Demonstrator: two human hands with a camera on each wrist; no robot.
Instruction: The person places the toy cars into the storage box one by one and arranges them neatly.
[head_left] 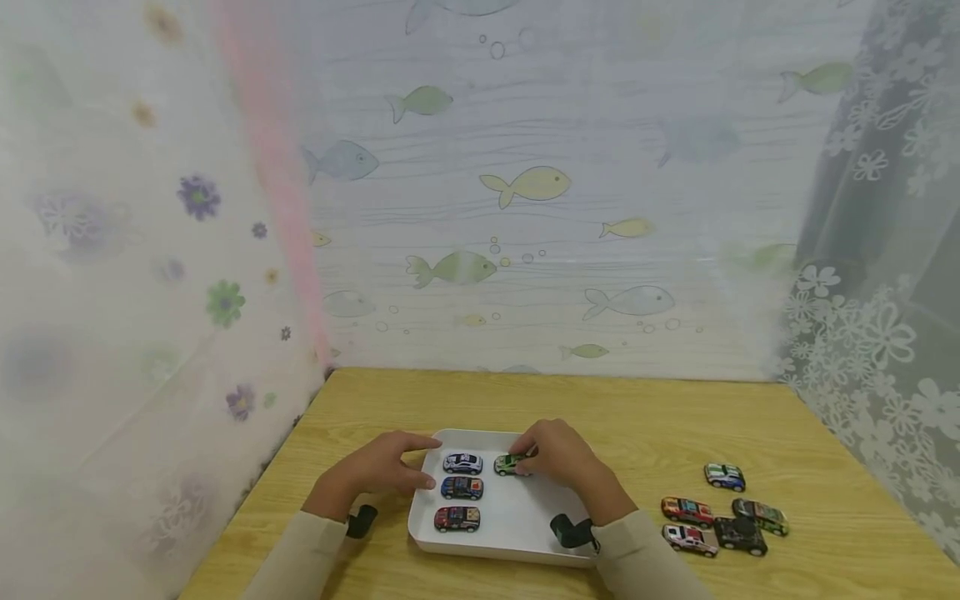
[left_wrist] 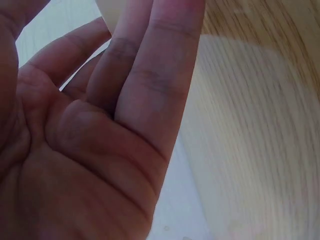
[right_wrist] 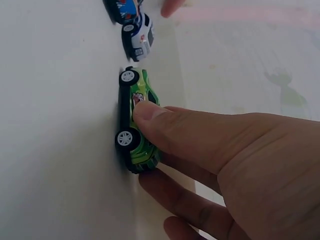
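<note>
The right hand (head_left: 561, 457) pinches the green car (right_wrist: 131, 109) left of its palm, long axis crosswise; the left hand (head_left: 377, 465), fingers extended, is farther.

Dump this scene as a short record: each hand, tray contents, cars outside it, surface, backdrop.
right_hand: right hand pinches green car
left_hand: left hand at the tray's left side, holding nothing
container: white tray
tray_left_column: white car, blue car, red car, far to near
outside_tray: five cars, right of the tray
surface: wood-grain table
backdrop: fish-print sheet
</note>
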